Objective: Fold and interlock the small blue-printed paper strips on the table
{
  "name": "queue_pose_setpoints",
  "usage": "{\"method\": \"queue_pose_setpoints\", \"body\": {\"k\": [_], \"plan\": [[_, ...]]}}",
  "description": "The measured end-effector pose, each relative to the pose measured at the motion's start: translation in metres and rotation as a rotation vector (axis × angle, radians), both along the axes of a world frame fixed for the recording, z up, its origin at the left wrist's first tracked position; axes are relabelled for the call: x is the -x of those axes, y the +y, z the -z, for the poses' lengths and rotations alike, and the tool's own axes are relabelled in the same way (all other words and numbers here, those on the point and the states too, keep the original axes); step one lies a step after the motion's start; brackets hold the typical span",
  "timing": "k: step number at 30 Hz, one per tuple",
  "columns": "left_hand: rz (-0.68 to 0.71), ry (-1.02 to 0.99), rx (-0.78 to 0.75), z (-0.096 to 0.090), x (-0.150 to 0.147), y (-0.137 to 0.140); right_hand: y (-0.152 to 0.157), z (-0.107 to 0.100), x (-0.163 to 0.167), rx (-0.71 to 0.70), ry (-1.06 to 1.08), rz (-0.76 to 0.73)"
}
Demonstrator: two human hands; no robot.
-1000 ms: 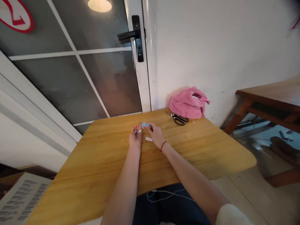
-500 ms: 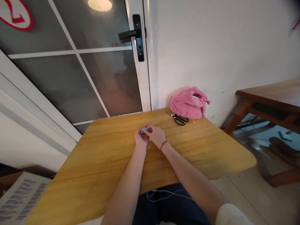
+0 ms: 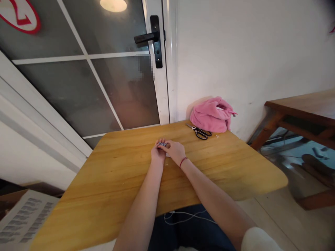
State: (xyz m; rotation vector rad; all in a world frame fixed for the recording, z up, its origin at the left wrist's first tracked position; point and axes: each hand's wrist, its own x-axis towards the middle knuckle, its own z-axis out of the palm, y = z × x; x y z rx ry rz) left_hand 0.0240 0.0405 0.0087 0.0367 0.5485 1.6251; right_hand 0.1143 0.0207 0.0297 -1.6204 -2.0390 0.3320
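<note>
Over the middle of the wooden table [image 3: 125, 181], my two hands meet around a small blue-and-white striped piece [image 3: 162, 144], too small to name its kind. My left hand [image 3: 157, 154] cups it from the left with curled fingers. From the right, my right hand [image 3: 176, 152] pinches it between thumb and fingers, partly covering it. A red string bracelet [image 3: 183, 161] circles my right wrist. Something small and whitish [image 3: 168, 155] shows just below my right hand; what it is cannot be made out.
Black-handled scissors [image 3: 201, 133] lie near the table's back edge, beside a pink fluffy bag [image 3: 209, 116] against the wall. A glazed door [image 3: 123, 87] with a black handle stands behind. To the right is another wooden table [image 3: 309, 108]. A printed box [image 3: 26, 219] sits lower left; a white cable [image 3: 183, 219] crosses my lap.
Less of the striped piece shows between my fingers now, and it looks turned or bunched. My hands stay together in the same spot; the view has shifted slightly.
</note>
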Motion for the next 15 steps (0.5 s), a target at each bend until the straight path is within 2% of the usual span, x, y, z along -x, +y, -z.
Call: {"method": "queue_pose_setpoints", "body": {"k": [8,13,15], "plan": [[-0.11,-0.029,0.098,-0.002,0.014,0.005,-0.001,0.0,-0.001,-0.084,0.093,0.019],[0.038,0.003,0.059,-0.006,0.005,-0.002,-0.002,-0.003,-0.001,-0.12,0.132,0.046],[0.052,0.003,0.048,-0.008,-0.001,-0.006,-0.001,-0.003,-0.001,-0.115,0.123,0.055]]}}
